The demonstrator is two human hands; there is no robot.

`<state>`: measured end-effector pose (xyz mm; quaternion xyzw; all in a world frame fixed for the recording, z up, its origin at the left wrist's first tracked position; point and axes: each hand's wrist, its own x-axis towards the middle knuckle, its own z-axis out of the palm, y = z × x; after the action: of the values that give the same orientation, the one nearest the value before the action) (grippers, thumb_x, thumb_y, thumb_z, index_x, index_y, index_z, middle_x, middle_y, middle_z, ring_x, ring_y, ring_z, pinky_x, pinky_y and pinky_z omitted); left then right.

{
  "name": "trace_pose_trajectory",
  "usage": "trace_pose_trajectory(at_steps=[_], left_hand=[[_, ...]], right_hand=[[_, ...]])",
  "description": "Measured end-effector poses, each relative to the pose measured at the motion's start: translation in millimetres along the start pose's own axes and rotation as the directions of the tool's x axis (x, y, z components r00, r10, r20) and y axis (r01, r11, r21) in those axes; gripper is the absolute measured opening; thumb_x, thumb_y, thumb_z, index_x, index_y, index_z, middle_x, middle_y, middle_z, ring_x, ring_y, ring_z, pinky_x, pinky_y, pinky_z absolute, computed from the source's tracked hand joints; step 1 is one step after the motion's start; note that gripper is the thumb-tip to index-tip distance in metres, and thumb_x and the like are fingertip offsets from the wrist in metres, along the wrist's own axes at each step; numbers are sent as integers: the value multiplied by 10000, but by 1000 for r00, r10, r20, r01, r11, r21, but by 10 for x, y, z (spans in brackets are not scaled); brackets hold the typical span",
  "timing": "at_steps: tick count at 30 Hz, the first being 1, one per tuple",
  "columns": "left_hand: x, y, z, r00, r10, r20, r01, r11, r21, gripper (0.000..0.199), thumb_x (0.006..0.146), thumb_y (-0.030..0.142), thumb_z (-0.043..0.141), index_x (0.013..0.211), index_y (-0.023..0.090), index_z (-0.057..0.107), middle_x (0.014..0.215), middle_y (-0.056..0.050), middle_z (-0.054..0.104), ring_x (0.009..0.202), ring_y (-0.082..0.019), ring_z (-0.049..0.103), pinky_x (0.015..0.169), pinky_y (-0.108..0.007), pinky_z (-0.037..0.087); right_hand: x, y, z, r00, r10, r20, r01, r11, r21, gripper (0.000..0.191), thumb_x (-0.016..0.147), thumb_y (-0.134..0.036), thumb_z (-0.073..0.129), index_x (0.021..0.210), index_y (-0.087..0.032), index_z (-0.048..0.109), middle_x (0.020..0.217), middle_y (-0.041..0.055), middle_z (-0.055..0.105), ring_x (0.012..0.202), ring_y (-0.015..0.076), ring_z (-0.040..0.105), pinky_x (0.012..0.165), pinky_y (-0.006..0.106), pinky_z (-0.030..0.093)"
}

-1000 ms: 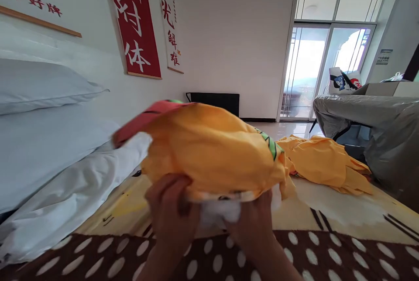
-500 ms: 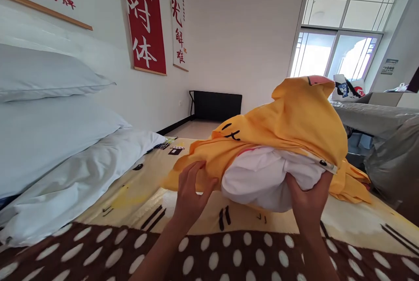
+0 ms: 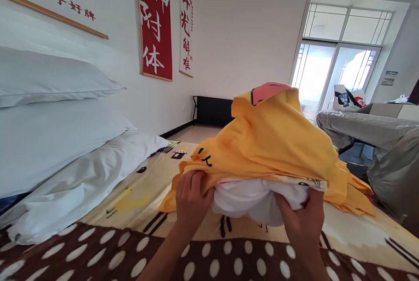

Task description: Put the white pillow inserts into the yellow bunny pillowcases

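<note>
A yellow pillowcase [image 3: 262, 145] with black and pink printed markings is bunched over a white pillow [image 3: 245, 198]. The pillow's soft end bulges out of the case's opening, facing me; the rest of it is hidden inside. At the left of the opening, my left hand [image 3: 194, 196] is closed on the pillowcase's edge. My right hand [image 3: 303, 217] grips the white pillow at the right side, with the hem of the case over its fingers. More of the yellow cloth trails onto the bed to the right.
Below lies a bed with a cream printed blanket [image 3: 131, 200] and a brown band with white dots [image 3: 225, 263]. White pillows [image 3: 65, 137] are stacked at the left by the wall. Plastic-covered furniture [image 3: 393, 128] stands at the right, and a black folded item [image 3: 214, 110] at the back.
My left hand has closed on the pillowcase's edge. The case's raised top has shifted left and its hem has come lower over the pillow, covering more of it. The view has tilted slightly up.
</note>
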<state>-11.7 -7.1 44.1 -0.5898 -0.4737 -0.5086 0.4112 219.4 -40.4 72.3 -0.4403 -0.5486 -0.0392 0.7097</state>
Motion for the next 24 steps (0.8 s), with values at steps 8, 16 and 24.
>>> trace_pose_trajectory(at_steps=[8,16,24], left_hand=[[36,26,-208,990,84,-114,-106,973,-203,331,774,-6,447,1038,161,557,937,-98,633,903,-194,607,820,-305,489],[-386,240,114,992,103,-74,-120,956,-269,341,713,16,476,1021,146,544,912,-120,604,913,-225,586,791,-346,506],[-733,44,540,409,-316,856,703,707,-75,238,771,307,466,784,164,656,815,-111,709,792,-260,659,712,-342,492]], right_hand=[[9,347,218,996,-41,-78,31,991,-133,564,685,-481,638,1117,-129,556,1135,196,563,1124,365,489,900,515,405],[237,648,-48,995,-52,-88,35,984,-177,348,673,-343,530,926,-129,637,1017,162,643,1078,345,537,929,513,392],[325,675,-120,996,-62,-63,48,977,-210,249,677,-333,513,801,-154,633,893,135,655,968,323,575,894,501,419]])
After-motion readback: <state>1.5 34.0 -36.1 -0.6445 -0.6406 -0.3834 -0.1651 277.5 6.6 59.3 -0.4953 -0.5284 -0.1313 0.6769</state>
